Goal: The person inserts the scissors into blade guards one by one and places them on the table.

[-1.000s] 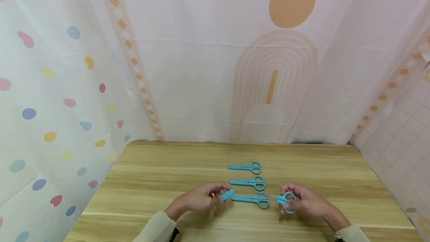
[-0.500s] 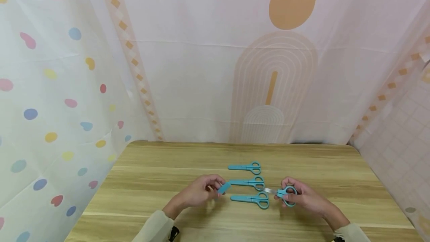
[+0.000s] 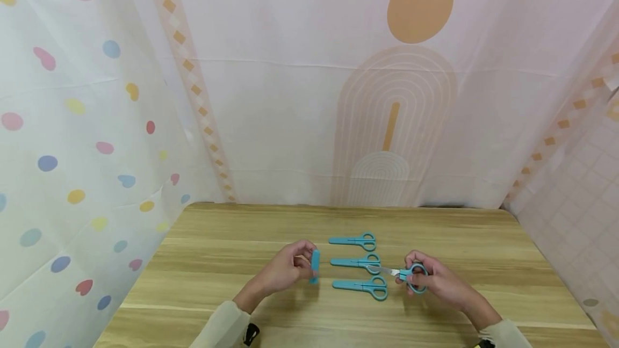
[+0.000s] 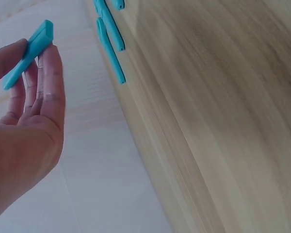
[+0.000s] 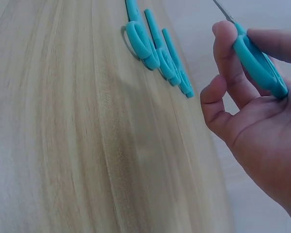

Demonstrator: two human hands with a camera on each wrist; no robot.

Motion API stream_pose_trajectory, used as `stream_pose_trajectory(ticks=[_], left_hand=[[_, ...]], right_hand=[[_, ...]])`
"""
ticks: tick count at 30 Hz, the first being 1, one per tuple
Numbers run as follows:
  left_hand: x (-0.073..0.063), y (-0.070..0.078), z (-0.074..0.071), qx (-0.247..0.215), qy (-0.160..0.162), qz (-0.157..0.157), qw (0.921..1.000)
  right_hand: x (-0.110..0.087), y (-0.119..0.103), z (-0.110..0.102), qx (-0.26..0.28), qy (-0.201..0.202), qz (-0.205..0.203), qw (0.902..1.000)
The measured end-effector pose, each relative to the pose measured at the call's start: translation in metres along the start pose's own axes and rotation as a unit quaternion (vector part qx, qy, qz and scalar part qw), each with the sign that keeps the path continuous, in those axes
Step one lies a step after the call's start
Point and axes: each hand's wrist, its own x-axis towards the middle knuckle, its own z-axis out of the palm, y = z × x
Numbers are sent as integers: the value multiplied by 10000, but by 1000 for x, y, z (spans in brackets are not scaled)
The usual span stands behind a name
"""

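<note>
My left hand (image 3: 287,268) pinches a teal blade cover (image 3: 316,260) between thumb and fingers, turned nearly upright above the table. In the left wrist view the cover (image 4: 34,48) is a short flat sleeve. Opposite it, my right hand (image 3: 437,281) grips a pair of teal-handled scissors (image 3: 417,278) by the finger loops. Their bare metal blades point left and overlap the middle of three sheathed scissors on the table. Those are the far scissors (image 3: 353,240), the middle scissors (image 3: 350,262) and the near scissors (image 3: 355,285), lying in a column with loops to the right.
The wood-grain table (image 3: 217,246) reaches back to a pale patterned curtain (image 3: 280,122). A dotted curtain (image 3: 96,176) hangs along the left side, and a checked cloth (image 3: 580,219) along the right.
The left hand has moved back and slightly left, turning the cover from slanted to nearly upright. The right hand has shifted slightly back with the scissors, whose blades now show plainly.
</note>
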Motion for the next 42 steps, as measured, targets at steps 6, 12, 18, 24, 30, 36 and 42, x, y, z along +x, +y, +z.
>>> stream_pose_trajectory(ticks=[6,12,18,24,30,36,42], left_hand=[[0,1,0,-240,57,-142,9996],[1,2,-1,-287,23,-117,9995],[1,2,-3,123,210,-17,9997],[2,3,-4,-102,308,-19,9995],[3,2,-3,-335,315,-125,9989],[3,5,-2,-575,215,-237,9978],[2,6,-1,-427,201,-52,9989]], right_hand=[[0,0,-1,-180,182,104,9996],[2,0,-3,-350,316,205,9987],[6,-2,0,-458,482,277,9974],[8,-4,1,-521,560,279,9967],[9,-4,1,-485,492,260,9973],[8,-4,1,-535,466,159,9974],[9,-6,3,-665,411,4,9969]])
